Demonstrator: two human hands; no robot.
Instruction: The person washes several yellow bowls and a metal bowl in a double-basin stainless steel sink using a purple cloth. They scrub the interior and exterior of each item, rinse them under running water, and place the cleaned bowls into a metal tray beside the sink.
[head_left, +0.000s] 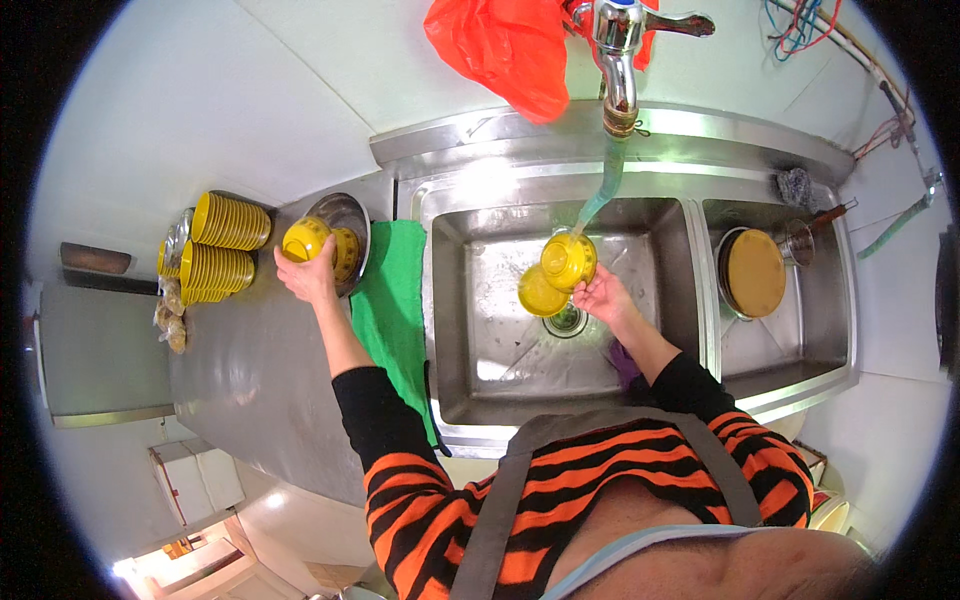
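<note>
My left hand (309, 271) grips an upturned yellow bowl (303, 234) at the edge of a round metal basin (357, 204). Another yellow bowl (346, 256) with a dark pattern rests in that basin, partly covered by my hand. Over the left sink bowl (510, 367), my right hand (602, 295) holds a patterned yellow bowl (568, 259) by its rim, base up. Water from a green hose (609, 176) runs onto it. Partly behind it is a second yellow bowl (541, 296); whether my fingers also hold this one is unclear.
A green cloth (390, 315) lies between basin and sink. Stacked yellow bowls (217, 271) stand on the steel counter (262, 397) at left. The right sink compartment holds round brown plates (756, 273) and a strainer (799, 244). A tap (619, 67) and red plastic bag (510, 52) hang above.
</note>
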